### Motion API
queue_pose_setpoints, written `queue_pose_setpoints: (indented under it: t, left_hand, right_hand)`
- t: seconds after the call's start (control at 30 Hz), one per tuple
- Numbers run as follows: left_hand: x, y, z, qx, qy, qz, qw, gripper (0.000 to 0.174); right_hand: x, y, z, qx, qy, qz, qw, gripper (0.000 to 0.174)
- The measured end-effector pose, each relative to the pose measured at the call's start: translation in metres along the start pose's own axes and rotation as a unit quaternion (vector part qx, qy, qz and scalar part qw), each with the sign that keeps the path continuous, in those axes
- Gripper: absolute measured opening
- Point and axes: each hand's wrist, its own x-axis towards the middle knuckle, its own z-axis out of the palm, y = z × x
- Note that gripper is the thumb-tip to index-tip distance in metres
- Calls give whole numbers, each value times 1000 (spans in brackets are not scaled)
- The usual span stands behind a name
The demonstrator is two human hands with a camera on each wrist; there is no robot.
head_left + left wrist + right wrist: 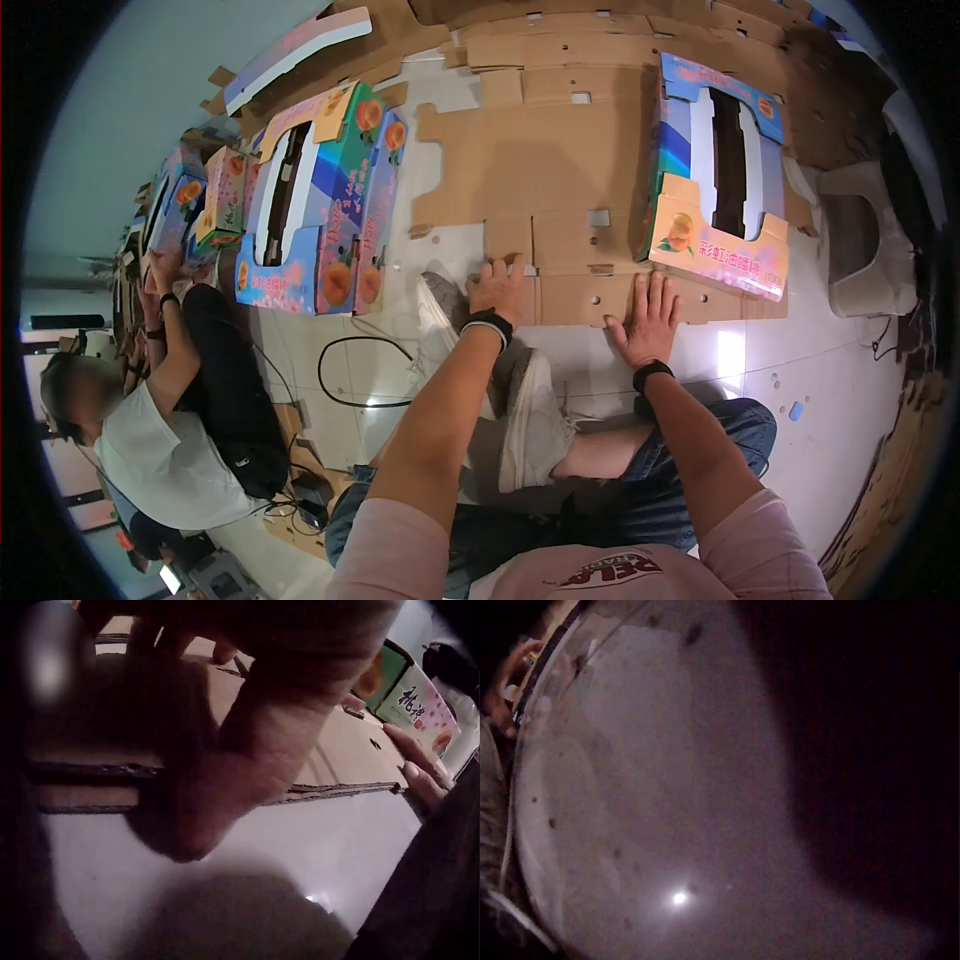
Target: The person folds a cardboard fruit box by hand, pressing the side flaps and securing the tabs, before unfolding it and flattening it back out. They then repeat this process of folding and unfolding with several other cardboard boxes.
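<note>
A flat sheet of brown cardboard (540,160) with cut-out tabs and slots lies on the floor before me. My left hand (497,290) rests on its near edge with the fingers spread forward. In the left wrist view, the thumb (217,802) of that hand reaches over the layered cardboard edge. Further right, my right hand (648,320) lies with straight fingers on the same near edge, palm toward the floor. A printed peach carton (675,215) with a long top opening sits on the sheet's right part, just beyond the right hand.
Another peach carton (345,200) stands to the left. A seated person (170,440) handles more cartons (180,200) at far left. A black cable (320,370) loops over the tiled floor. My shoes (528,420) are close to the sheet; a pale plastic stool (865,240) stands right.
</note>
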Motion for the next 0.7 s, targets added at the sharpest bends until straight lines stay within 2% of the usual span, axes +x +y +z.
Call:
queue_pose_setpoints:
  t: [0.2, 0.27, 0.3, 0.33, 0.4, 0.47, 0.53, 0.57, 0.63, 0.7]
  left_hand:
    - [2, -1, -6, 8, -44, 31, 999, 102]
    - [2, -2, 16, 21, 19, -2, 1000, 87]
    - [-5, 0, 21, 23, 57, 7, 998, 96]
    - [-9, 3, 23, 23, 59, 10, 998, 96]
    - [-19, 7, 18, 20, -8, -14, 1000, 98]
    - [-31, 11, 9, -9, -21, -8, 1000, 102]
    - [-49, 22, 7, -83, 74, 3, 994, 115]
    - [-63, 27, 4, -83, 81, 2, 993, 115]
    - [-100, 40, -15, -148, 173, 80, 970, 106]
    - [-129, 46, -8, -268, 138, 127, 945, 101]
  right_hand:
    - [-1, 0, -2, 25, 7, -1, 1000, 90]
    - [-2, 1, 0, 26, 20, -1, 999, 90]
    - [-1, 0, -1, 21, 17, -1, 1000, 90]
    - [-1, -1, -2, 18, 14, -3, 1000, 90]
    - [-1, -2, -2, 21, 25, -3, 999, 89]
    - [-1, -1, -4, 25, 11, 0, 1000, 89]
    - [-2, 0, -4, 21, 21, -6, 1000, 89]
    - [-2, -1, -4, 20, 26, -9, 999, 88]
    - [-3, -1, -6, 19, 27, -9, 999, 88]
    - [-4, -1, -6, 20, 28, -10, 999, 88]
